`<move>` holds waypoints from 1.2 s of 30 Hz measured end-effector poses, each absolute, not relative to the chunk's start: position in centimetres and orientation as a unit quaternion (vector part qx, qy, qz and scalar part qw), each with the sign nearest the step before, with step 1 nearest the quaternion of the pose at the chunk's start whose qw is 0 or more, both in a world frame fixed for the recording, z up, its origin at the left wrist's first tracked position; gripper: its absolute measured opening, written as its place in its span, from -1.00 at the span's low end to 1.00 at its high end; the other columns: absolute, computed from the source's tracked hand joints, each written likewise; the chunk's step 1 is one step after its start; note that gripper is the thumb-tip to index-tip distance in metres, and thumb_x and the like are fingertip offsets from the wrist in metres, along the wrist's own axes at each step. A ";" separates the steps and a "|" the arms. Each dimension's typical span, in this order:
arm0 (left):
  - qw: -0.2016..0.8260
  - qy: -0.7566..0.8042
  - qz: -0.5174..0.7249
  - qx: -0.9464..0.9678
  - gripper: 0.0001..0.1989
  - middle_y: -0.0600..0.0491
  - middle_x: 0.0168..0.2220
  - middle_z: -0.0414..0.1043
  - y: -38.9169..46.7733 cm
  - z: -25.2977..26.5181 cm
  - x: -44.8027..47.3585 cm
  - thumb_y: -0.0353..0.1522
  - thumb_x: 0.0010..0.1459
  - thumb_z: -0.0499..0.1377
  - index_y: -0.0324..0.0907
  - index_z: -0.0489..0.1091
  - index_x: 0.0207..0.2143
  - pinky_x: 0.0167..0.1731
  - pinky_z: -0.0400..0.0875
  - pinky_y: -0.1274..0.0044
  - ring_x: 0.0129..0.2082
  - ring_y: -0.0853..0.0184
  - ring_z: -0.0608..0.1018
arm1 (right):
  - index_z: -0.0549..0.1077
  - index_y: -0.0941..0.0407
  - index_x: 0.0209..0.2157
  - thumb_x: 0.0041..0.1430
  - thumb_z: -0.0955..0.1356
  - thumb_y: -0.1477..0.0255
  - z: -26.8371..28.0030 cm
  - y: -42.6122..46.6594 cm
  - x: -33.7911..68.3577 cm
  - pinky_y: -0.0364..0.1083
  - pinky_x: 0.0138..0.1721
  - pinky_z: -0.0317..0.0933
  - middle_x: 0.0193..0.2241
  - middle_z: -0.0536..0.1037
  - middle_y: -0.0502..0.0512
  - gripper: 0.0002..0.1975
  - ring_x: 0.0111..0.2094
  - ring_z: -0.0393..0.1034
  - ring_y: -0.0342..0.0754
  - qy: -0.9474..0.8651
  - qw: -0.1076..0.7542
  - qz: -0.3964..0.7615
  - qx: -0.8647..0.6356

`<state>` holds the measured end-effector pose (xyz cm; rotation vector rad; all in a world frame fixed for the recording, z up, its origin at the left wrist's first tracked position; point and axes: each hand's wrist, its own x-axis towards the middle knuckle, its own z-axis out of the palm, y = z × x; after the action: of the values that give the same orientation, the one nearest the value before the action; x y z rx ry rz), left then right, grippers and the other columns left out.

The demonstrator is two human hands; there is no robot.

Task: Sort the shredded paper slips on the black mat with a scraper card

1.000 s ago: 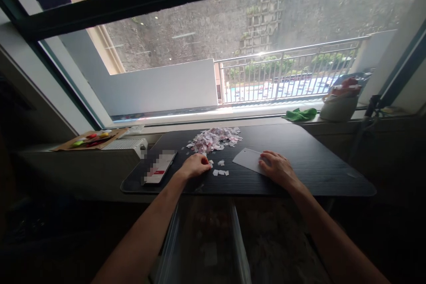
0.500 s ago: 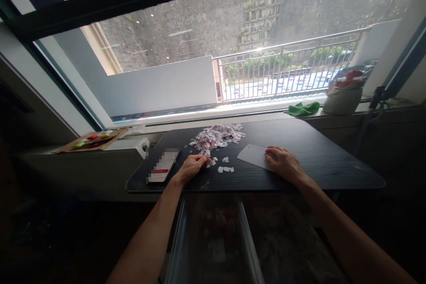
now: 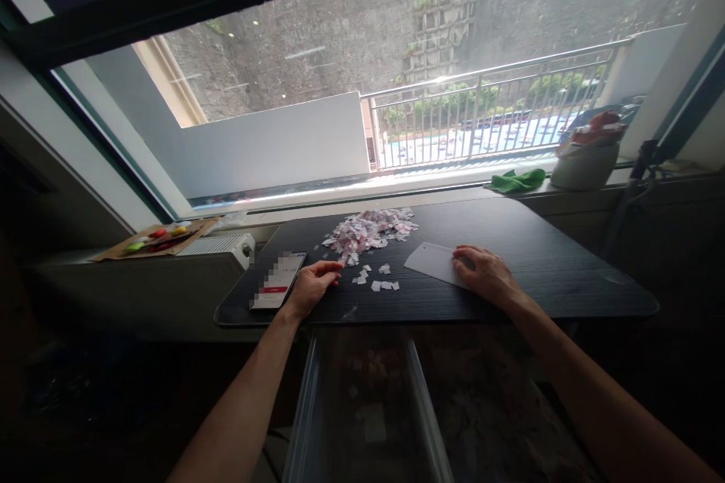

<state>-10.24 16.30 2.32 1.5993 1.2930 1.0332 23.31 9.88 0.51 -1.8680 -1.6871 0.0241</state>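
Note:
On the dark table lies a heap of small torn paper pieces, pale with pinkish bits. In front of it are several loose paper scraps, some set side by side in a short row. My left hand is just left of these scraps, its fingers stretched and slightly apart, with nothing visible in them. My right hand has its bent fingers over the right part of a thin white sheet with a small hole near one corner. The sheet's right end is hidden under that hand.
A phone lies left of my left hand. Below the table's front edge is a clear-sided open drawer or bin. A green cloth and a white container stand on the sill; a radiator is at left.
My left hand has drawn back to the left, away from the loose scraps, and its fingers have parted. A scrap by its fingertips now lies uncovered. My right hand stays on the sheet.

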 end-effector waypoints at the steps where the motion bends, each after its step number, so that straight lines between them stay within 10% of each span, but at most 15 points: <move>1: 0.396 0.518 0.397 0.646 -0.67 0.01 -0.35 0.52 16.3 2.5 -10.1 -0.26 -0.14 0.22 -0.23 0.51 -0.30 -0.30 0.38 0.49 -0.40 0.36 0.48 | 0.50 0.11 -0.22 0.12 0.23 0.39 0.5 9.9 23.3 0.07 0.08 0.14 -0.01 0.48 0.15 -0.74 0.03 0.34 0.09 -0.638 0.308 0.011 -0.706; 36: 0.043 0.423 0.263 0.866 -0.81 -0.02 -0.24 0.44 15.3 2.7 -6.7 -0.41 0.04 0.12 -0.14 0.52 -0.32 -0.06 0.21 0.34 -0.14 0.22 0.43 | 0.50 0.08 -0.22 0.14 0.24 0.41 0.5 9.9 23.0 0.04 0.08 0.13 -0.02 0.50 0.11 -0.77 0.01 0.35 0.06 -0.633 0.308 -0.001 -0.711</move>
<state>-6.70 15.33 2.69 2.6481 1.2940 0.8055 22.99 9.88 0.54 -1.8788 -1.6729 -0.0025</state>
